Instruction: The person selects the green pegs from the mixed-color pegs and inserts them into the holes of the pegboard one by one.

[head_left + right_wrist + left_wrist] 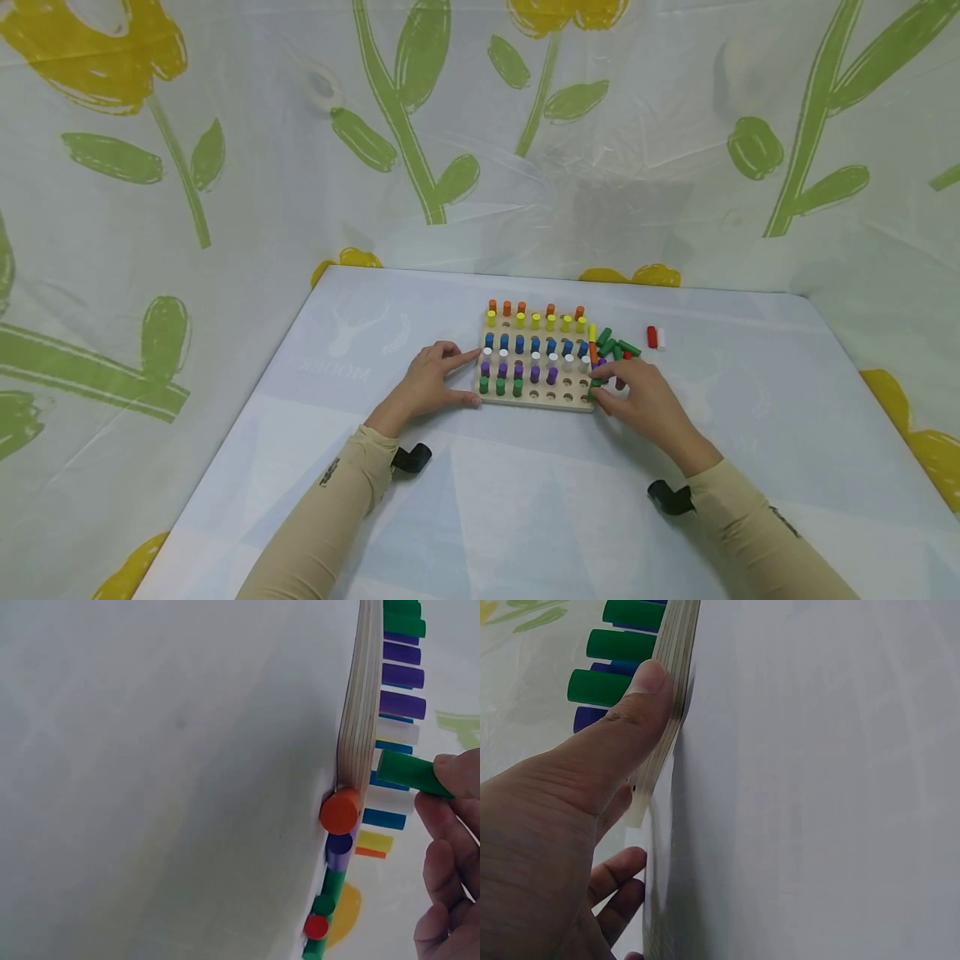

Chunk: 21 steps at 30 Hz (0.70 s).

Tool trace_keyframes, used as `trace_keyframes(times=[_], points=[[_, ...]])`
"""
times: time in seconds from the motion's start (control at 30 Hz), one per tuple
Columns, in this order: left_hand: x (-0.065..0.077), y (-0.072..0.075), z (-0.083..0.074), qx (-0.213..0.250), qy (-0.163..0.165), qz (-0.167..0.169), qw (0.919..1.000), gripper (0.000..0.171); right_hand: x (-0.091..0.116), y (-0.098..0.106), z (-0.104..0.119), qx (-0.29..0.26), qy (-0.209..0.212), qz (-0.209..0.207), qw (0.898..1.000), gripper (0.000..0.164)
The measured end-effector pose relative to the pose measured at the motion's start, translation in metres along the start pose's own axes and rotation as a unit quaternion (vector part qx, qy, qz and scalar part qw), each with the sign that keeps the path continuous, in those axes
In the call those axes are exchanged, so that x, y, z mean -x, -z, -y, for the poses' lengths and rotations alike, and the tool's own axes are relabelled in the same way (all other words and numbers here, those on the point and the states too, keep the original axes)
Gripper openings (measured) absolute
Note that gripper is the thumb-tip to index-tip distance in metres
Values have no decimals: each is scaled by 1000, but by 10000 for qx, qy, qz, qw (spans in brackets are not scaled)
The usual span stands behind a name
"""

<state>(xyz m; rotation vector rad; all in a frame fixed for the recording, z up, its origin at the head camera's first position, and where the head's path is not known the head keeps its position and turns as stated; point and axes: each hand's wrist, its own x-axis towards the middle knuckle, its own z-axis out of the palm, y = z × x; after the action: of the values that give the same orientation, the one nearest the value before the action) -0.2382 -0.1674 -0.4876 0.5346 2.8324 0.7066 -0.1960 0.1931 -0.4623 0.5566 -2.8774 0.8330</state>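
Pale layered wood forms the pegboard [536,404], which lies on the table [510,508]. Peg rows, back to front: orange, yellow, blue, white, purple, green. The front row holds three seated pegs [500,387] at its left end. The left hand [427,383] has thumb and index finger spread, touching the board near its front left corner. The right hand [645,402] pinches one green peg [407,772] at the front right corner — seating cannot be told. Loose pegs [604,337] (several green) lie along the right side — a red peg [652,337] and a white peg [661,338] lie farther right.
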Motion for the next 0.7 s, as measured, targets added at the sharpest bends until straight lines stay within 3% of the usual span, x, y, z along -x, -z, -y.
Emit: trace_keyframes(times=[0.23, 0.7], points=[[-1, -1, 1, -45, 20, -4, 10000, 89, -4, -3, 3, 22, -62, 78, 9999, 27], [0, -1, 0, -46, 68, 18, 10000, 89, -6, -9, 9, -81, 218, -2, 9997, 25]])
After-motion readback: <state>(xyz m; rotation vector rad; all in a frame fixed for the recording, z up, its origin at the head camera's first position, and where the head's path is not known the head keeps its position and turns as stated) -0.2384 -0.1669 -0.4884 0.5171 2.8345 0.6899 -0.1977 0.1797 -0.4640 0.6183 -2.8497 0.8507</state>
